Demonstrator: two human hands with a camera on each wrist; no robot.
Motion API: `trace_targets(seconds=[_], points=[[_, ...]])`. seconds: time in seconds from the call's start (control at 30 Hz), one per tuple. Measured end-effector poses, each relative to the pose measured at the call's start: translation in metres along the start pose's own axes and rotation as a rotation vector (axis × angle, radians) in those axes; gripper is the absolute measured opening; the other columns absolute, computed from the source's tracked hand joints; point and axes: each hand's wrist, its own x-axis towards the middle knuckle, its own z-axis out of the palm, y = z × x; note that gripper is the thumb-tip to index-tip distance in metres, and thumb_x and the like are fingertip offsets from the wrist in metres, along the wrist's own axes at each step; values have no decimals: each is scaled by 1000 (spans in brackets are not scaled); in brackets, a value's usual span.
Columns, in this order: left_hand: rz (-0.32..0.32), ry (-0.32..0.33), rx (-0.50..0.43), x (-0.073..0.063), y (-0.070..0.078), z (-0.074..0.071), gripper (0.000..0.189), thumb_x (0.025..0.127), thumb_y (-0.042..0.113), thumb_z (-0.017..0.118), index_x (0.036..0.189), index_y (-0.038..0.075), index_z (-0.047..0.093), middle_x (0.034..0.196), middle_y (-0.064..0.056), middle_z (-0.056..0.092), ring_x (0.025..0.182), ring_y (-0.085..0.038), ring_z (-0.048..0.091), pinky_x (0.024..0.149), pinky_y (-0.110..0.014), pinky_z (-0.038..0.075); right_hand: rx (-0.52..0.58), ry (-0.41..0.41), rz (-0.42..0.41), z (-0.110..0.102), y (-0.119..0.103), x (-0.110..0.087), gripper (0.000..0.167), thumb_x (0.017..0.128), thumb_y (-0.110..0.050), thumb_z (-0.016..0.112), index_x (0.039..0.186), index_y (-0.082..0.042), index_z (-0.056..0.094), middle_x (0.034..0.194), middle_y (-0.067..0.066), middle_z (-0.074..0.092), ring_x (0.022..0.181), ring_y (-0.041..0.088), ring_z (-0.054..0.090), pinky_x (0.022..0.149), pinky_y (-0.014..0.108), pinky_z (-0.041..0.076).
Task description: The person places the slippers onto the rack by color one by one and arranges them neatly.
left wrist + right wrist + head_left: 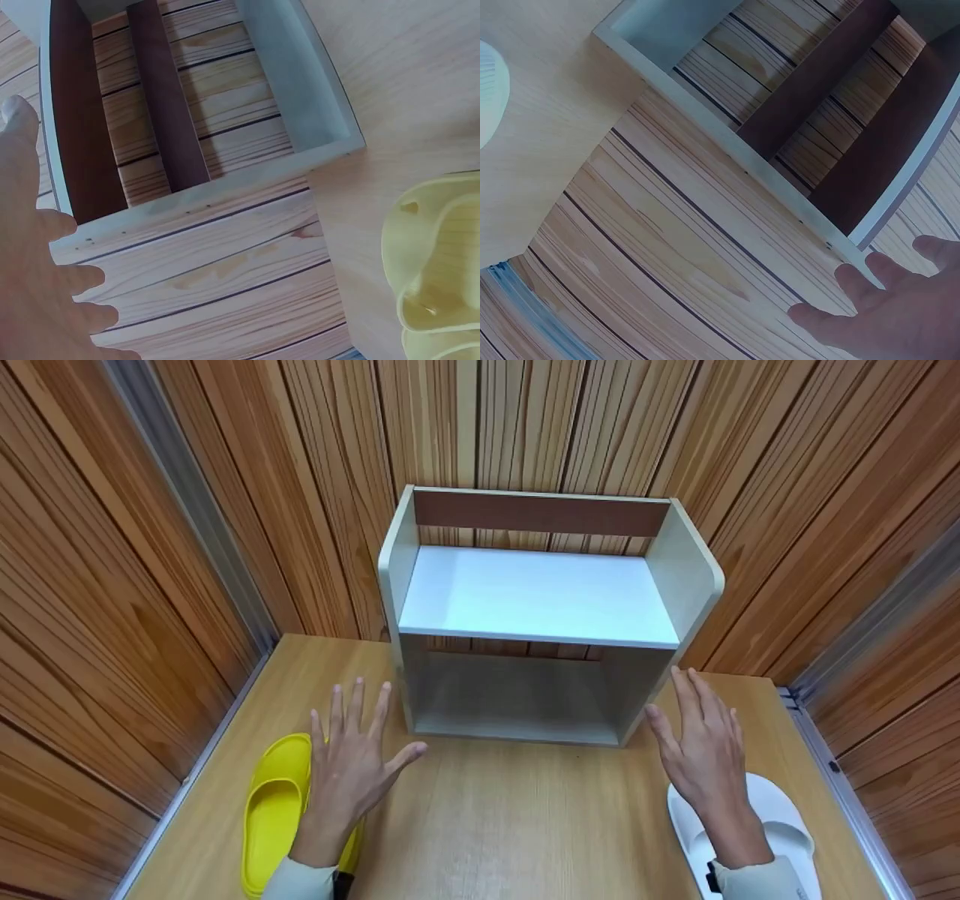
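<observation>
Over the left side of the table, my left hand (349, 769) is held with fingers spread and nothing in it. Below it lie yellow slippers (270, 817), partly covered by the hand and wrist; they also show in the left wrist view (405, 247). On the other side, my right hand (703, 750) hovers above white footwear (784, 817), its fingers extended and holding nothing. Between and beyond the hands stands a small two-tier white shelf (540, 592), upright. The right fingertips appear near its right side panel; whether they touch cannot be told.
The shelf stands on a light wooden tabletop (510, 817), near a wood-plank back wall (517, 427). Plank walls also rise at left and right. Metal rails (217, 735) run along the table's side edges.
</observation>
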Motion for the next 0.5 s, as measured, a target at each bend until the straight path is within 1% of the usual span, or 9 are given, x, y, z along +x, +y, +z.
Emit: trace_targets(seconds=[0.1, 0.23, 0.37, 0.5], points=[[-17, 4, -2, -1, -3, -1, 95, 88, 79, 48, 161, 21, 29, 167, -19, 15, 152, -46, 7, 115, -70, 2, 5, -6, 18, -2, -1, 3, 62, 105, -39, 52, 155, -6, 37, 156, 28, 33, 139, 54, 32, 112, 73, 12], [-22, 10, -20, -1, -7, 1, 95, 89, 79, 48, 161, 20, 29, 167, -19, 15, 151, -47, 7, 114, -70, 2, 11, 4, 43, -6, -1, 8, 62, 105, -40, 50, 156, -7, 35, 158, 26, 31, 140, 53, 31, 113, 72, 12], [-45, 3, -37, -1, -11, 3, 96, 89, 79, 46, 161, 20, 27, 167, -19, 14, 152, -46, 6, 114, -71, 1, 17, 19, 63, -10, 0, 16, 63, 105, -40, 50, 157, -8, 34, 159, 25, 31, 141, 51, 32, 110, 73, 19], [-71, 1, -54, -2, -14, 3, 96, 89, 77, 49, 162, 19, 26, 167, -19, 13, 152, -45, 3, 114, -70, -2, 44, 35, 82, -14, 1, 23, 65, 105, -39, 52, 158, -9, 31, 159, 24, 30, 141, 50, 34, 106, 73, 27]])
